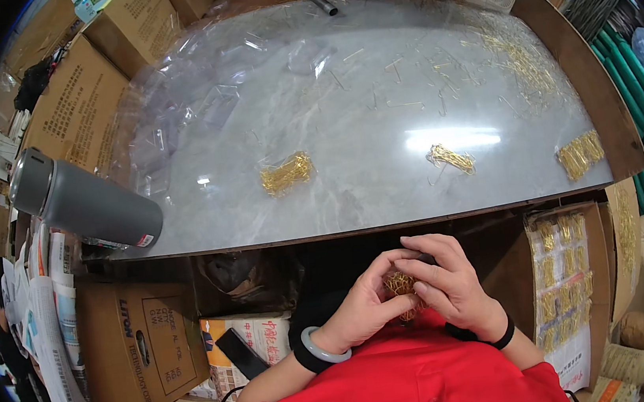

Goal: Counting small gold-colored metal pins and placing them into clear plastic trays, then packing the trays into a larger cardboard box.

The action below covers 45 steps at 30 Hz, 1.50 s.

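Close to my body, below the table's front edge, my left hand [373, 298] and my right hand [456, 285] close together around a bundle of gold wire hooks [401, 285]. Its wires show between the fingers and thumbs; the rest is covered. Something small and dark shows at the right fingers, too hidden to name. On the grey marble-patterned table [354, 205] lie a gold hook bundle [287, 175] left of centre, a smaller loose pile of gold hooks [452, 159] right of centre, and another bundle [580, 156] at the right corner.
Clear plastic bags [191, 97] cover the table's far left. Loose gold hooks [525, 63] scatter over its far right. A grey thermos bottle [95, 199] leans at the left edge. Beside my right arm, a carton [597, 281] contains rows of gold bundles. A phone [242, 355] lies at lower left.
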Tool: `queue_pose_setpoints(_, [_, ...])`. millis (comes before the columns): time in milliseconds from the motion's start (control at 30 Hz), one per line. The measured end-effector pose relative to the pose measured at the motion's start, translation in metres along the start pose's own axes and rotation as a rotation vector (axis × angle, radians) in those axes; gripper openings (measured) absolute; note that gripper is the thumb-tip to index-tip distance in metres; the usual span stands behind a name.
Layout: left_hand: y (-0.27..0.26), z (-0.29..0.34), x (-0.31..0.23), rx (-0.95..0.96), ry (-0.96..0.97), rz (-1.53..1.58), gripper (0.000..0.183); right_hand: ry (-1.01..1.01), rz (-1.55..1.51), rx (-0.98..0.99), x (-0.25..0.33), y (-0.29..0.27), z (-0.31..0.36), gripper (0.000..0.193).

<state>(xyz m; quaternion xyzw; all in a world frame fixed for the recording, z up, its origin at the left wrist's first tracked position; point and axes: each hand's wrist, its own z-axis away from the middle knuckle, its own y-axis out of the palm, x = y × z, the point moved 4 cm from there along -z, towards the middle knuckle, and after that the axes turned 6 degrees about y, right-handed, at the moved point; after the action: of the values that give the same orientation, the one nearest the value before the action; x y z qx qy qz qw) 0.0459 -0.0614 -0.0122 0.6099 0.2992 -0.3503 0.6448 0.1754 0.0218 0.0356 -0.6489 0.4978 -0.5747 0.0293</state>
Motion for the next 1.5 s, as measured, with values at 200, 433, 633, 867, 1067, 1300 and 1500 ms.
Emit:
queue_pose_setpoints(200, [0.000, -0.001, 0.000, 0.031, -0.101, 0.114, 0.052, 0.027, -0.071, -0.061, -0.004, 0.001, 0.007, 0.032])
queue_pose_setpoints(433, [-0.006, -0.002, 0.001, -0.008, -0.075, 0.139, 0.054, 0.111, -0.236, -0.010, -0.004, 0.007, -0.002, 0.029])
queue_pose_setpoints(633, [-0.018, 0.000, -0.016, -0.101, 0.027, 0.480, 0.050, 0.203, -0.118, -0.269, -0.012, -0.012, -0.021, 0.024])
queue_pose_setpoints(867, [-0.018, -0.004, -0.028, -0.209, 0.109, 0.501, 0.050, 0.470, -0.331, -0.197, -0.024, 0.007, -0.018, 0.017])
queue_pose_setpoints(1067, [-0.025, 0.000, -0.031, -0.125, 0.021, 0.401, 0.040, 0.327, -0.145, -0.173, -0.014, -0.011, -0.036, 0.016])
queue_pose_setpoints(1300, [-0.030, 0.004, -0.033, -0.208, -0.019, 0.288, 0.033, 0.262, 0.204, -0.426, -0.031, -0.044, -0.042, 0.015])
queue_pose_setpoints(1500, [-0.023, -0.004, -0.038, -0.197, 0.032, 0.282, 0.037, 0.075, 0.601, -0.308, -0.071, -0.059, -0.067, 0.028])
